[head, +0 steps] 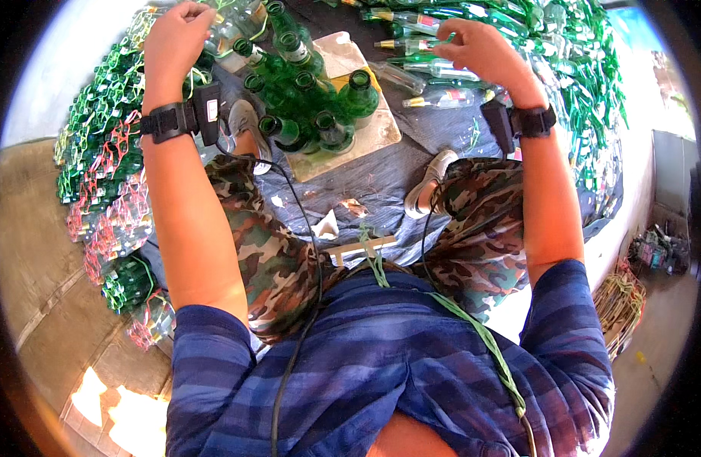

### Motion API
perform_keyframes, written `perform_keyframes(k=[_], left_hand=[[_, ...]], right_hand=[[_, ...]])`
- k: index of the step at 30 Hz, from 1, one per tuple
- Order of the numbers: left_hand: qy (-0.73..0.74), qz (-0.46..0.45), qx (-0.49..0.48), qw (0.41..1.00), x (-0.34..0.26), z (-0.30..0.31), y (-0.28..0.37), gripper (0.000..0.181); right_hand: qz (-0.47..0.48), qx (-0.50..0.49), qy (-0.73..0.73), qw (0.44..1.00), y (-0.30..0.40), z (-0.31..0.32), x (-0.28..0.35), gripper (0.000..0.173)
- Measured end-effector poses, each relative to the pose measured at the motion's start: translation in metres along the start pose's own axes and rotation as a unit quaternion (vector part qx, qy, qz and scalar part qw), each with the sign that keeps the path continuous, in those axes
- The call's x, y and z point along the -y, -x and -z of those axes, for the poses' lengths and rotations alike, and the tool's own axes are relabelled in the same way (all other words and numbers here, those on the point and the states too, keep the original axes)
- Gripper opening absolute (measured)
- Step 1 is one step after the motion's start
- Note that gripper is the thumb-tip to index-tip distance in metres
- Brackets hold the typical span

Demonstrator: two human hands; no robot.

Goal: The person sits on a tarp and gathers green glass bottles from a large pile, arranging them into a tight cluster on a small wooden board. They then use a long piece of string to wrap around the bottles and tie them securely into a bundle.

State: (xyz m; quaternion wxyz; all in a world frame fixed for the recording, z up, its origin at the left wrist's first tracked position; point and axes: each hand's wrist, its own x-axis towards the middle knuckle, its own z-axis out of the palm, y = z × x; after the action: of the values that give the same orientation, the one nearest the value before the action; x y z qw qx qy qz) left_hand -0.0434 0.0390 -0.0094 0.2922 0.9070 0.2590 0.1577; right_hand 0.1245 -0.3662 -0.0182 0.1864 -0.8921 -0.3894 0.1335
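Note:
Several green glass bottles (359, 94) stand upright in a tight cluster on a worn pale board (379, 134). Beyond their left side is my left hand (178, 37), its fingers curled, beside bundled clear bottles (227, 37) with light green plastic ties. Whether it holds anything is hidden. Over on the right, my right hand (476, 51) hovers at the near edge of a heap of lying bottles (556, 51). Its thumb and fingers are apart, with the fingertips close to a gold-necked bottle (407, 44). Nothing plainly sits in its grasp.
Strapped bottle bundles (107, 148) with green and red ties are stacked at left. Dark sheeting (350, 177) with scraps covers the ground between my shoes. Loose clear bottles (439, 98) lie right of the board. Black cables (304, 217) run from both wrist devices. A straw-like bundle (619, 308) lies far right.

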Motion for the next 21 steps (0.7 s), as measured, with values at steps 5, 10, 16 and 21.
perform_keyframes(k=[5, 10, 16, 21], left_hand=[[-0.02, -0.002, 0.004, 1.0, -0.002, 0.003, -0.002, 0.036], [0.031, 0.018, -0.006, 0.999, -0.008, -0.002, -0.002, 0.031], [0.035, 0.031, -0.005, 0.999, -0.013, -0.003, -0.001, 0.031], [0.042, 0.039, -0.006, 0.998, -0.019, -0.002, 0.0, 0.032]], right_hand=[[-0.112, -0.012, -0.059, 0.992, -0.008, 0.022, -0.066, 0.034], [-0.243, -0.016, -0.211, 0.947, 0.011, 0.037, -0.117, 0.028], [-0.34, -0.016, -0.318, 0.885, 0.037, 0.038, -0.197, 0.025], [-0.351, -0.009, -0.37, 0.86, 0.05, 0.02, -0.223, 0.025]])
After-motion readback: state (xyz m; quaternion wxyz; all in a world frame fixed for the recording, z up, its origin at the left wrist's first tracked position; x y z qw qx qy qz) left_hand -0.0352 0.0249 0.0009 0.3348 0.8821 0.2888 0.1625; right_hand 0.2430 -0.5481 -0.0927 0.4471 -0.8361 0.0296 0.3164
